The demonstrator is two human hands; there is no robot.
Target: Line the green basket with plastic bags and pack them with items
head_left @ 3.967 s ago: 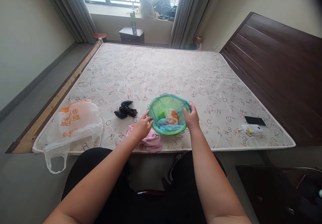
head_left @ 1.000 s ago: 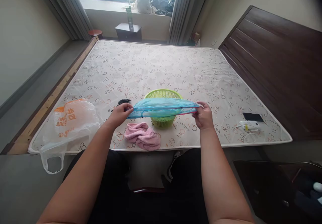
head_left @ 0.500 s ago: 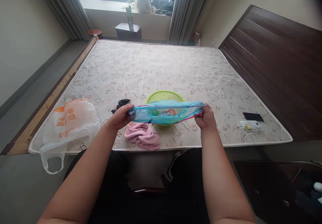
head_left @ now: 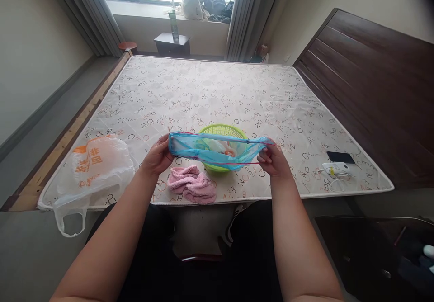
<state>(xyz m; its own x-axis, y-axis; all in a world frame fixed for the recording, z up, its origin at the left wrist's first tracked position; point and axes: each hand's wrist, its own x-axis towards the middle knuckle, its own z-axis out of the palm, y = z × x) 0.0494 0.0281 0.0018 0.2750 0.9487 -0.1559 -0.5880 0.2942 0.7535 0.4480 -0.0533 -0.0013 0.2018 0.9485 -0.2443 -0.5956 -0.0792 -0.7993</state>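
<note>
A thin blue plastic bag (head_left: 217, 157) with a red drawstring is stretched sideways between my hands, its mouth spread apart. My left hand (head_left: 158, 155) grips the left end of its rim; my right hand (head_left: 274, 158) pinches the right end with bent fingers. Behind and beneath the bag, a green plastic basket (head_left: 224, 129) stands on the mattress, partly covered by it. Something whitish and orange shows through the bag's opening, too blurred to name. A crumpled pink towel (head_left: 191, 184) lies just in front of the basket, close to the mattress edge.
On the left of the mattress (head_left: 203, 89) lies a white plastic bag (head_left: 101, 162) with orange print, its handles over the edge. To the right are a dark phone (head_left: 341, 157) and a white device (head_left: 337, 168) with a cable. A wooden headboard (head_left: 366, 94) rises at right.
The blue bag has shifted slightly left and its mouth has spread wider. My right hand's fingers have changed their hold. The black bundle beside my left hand no longer shows.
</note>
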